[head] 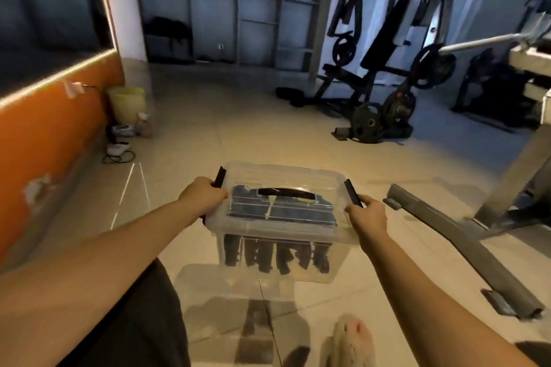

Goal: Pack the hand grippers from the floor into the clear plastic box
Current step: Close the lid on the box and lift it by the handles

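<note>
The clear plastic box (pixel 337 259) hangs above the tiled floor, its lid on and its shadow and reflection below it. Several black hand grippers (pixel 268 256) stand in a row inside, seen through the front wall. A black carry handle (pixel 286 194) lies across the lid. My left hand (pixel 202 197) grips the box's left edge at the black side latch (pixel 220 177). My right hand (pixel 369 214) grips the right edge at the other black latch (pixel 353 193). Both latches stick up at an angle.
A grey metal bar (pixel 465 250) lies on the floor to the right. An orange wall (pixel 53 134) runs along the left, with a yellow bin (pixel 126 104) and shoes by it. Weight plates (pixel 381 119) and gym machines stand at the back right.
</note>
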### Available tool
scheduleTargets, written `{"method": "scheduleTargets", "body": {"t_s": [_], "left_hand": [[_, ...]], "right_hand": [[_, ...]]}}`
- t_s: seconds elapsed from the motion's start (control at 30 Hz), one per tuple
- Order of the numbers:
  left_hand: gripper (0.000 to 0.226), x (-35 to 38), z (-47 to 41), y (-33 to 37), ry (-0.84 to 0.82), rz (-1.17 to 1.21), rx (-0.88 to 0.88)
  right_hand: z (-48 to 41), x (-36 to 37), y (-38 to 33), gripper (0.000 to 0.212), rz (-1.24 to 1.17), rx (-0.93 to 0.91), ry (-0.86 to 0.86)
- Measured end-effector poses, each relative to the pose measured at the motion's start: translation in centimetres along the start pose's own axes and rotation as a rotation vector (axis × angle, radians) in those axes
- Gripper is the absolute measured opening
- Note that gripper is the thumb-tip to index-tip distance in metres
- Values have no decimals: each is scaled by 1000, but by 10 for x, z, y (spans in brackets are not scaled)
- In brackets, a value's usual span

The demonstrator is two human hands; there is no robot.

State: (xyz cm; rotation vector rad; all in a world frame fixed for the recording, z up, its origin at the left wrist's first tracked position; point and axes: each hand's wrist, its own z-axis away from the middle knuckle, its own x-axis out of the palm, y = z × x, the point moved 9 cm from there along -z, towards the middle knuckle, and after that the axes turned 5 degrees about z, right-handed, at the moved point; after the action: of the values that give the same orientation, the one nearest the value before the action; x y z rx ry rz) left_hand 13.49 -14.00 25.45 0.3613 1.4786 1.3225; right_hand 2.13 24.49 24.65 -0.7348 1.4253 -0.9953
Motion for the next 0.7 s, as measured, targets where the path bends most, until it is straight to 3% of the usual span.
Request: {"method": "scheduleTargets", "body": {"t_s": [0.27,0.53,0.7], "left_hand": [[58,-122,-57,-85,271,219,-241],[30,-207,-39,-226,623,204,-446],[31,-226,-4,-316,751,206,-588]], "right_hand": [[-39,173,-110,51,-16,-174,-259],[-20,415,-154,51,115,-320,-693],[33,544,-143,55,216,-352,-970]]}}
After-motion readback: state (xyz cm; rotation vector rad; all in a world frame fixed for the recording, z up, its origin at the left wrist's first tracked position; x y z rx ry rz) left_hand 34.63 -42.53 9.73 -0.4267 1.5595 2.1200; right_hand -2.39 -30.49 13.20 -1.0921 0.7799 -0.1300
